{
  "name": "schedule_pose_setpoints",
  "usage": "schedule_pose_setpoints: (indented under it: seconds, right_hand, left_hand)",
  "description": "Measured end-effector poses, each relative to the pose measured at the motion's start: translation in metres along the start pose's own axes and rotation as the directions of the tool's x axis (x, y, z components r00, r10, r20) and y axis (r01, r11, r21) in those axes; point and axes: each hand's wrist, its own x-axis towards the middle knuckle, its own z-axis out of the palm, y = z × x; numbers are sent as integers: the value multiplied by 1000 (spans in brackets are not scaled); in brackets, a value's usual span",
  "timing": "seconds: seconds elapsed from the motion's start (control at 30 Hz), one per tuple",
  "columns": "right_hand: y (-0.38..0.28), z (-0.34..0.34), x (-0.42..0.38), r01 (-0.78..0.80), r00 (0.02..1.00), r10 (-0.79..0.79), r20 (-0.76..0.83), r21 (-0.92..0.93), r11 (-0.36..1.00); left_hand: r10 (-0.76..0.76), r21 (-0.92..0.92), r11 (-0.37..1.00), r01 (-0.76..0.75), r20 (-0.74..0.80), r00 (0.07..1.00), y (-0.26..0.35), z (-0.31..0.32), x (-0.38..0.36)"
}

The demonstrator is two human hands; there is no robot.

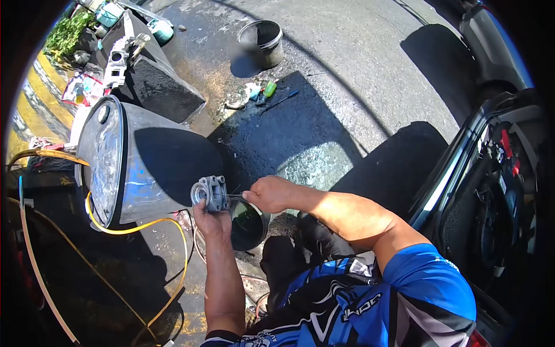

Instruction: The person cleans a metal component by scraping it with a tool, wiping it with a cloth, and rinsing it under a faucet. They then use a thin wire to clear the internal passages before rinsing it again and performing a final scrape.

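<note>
My left hand [210, 222] grips a grey cast-metal housing [217, 193] with a round opening at one end and bolt lugs around it. Close on its right, my right hand [268, 194] is closed, fingertips pinched around something thin and wire-like that points toward the housing; its kind I cannot tell. Below both hands stands a bucket [247, 224] of dark greenish liquid, its rim partly hidden by my hands.
A large dark drum [156, 162] lies to the left, a yellow hose [184, 254] beside it. Farther off are a black bucket [270, 45], a green bottle [270, 89] and another metal casting [117, 63] on a dark block. An opened vehicle [462, 191] borders the right.
</note>
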Motion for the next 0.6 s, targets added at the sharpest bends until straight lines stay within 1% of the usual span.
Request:
schedule_pose_setpoints:
  seconds: [0.03, 0.13, 0.17, 0.2, 0.27, 0.3, 0.33, 0.37, 0.4, 0.47, 0.5, 0.53, 0.57, 0.6]
  right_hand:
    - [9, -13, 5, -10, 1000, 10, -21, 4, 1000]
    - [43, -52, 29, -53, 998, 54, -41, 24, 998]
    - [52, -67, 42, -73, 995, 73, -60, 13, 997]
    - [63, -76, 54, -75, 995, 75, -69, 1, 997]
    - [84, -97, 86, -62, 994, 60, -86, -25, 998]
    - [98, -110, 102, -82, 996, 81, -30, -48, 995]
    - [113, -123, 121, -108, 994, 106, -30, -56, 993]
    - [128, -139, 143, -132, 991, 131, -29, -69, 989]
    - [144, -154, 167, -156, 988, 154, -31, -80, 984]
    - [176, -177, 211, -160, 987, 163, 10, -121, 980]
    - [183, -195, 229, -171, 984, 177, 32, -144, 975]
    - [193, -210, 244, -182, 980, 193, 57, -163, 970]
    - [210, -225, 258, -165, 981, 181, 67, -192, 967]
    - [226, -235, 266, -185, 977, 204, 67, -218, 958]
  left_hand:
    - [-30, 18, 999, 30, -9, 1000, -6, 13, 19]
    - [-29, 64, 998, 26, 60, 998, -30, 36, 79]
    - [-74, 95, 993, 66, 82, 994, -40, 39, 95]
    - [-93, 71, 993, 90, 32, 995, -54, 52, 111]
    - [-118, 82, 990, 118, 5, 993, -71, 60, 151]
    - [-131, 34, 991, 130, 24, 991, -77, 65, 172]
    - [-141, -14, 990, 141, 41, 989, -85, 72, 192]
    - [-158, -22, 987, 160, 70, 985, -97, 82, 215]
    - [-186, -41, 981, 188, 49, 981, -106, 97, 239]
    - [-167, 14, 986, 167, -18, 986, -134, 91, 307]
    - [-164, 12, 986, 164, -33, 986, -144, 90, 338]
    - [-196, -32, 980, 195, -42, 980, -147, 92, 363]
    - [-214, -85, 975, 207, -94, 972, -152, 92, 390]
    - [-235, -141, 966, 215, -142, 962, -156, 90, 413]
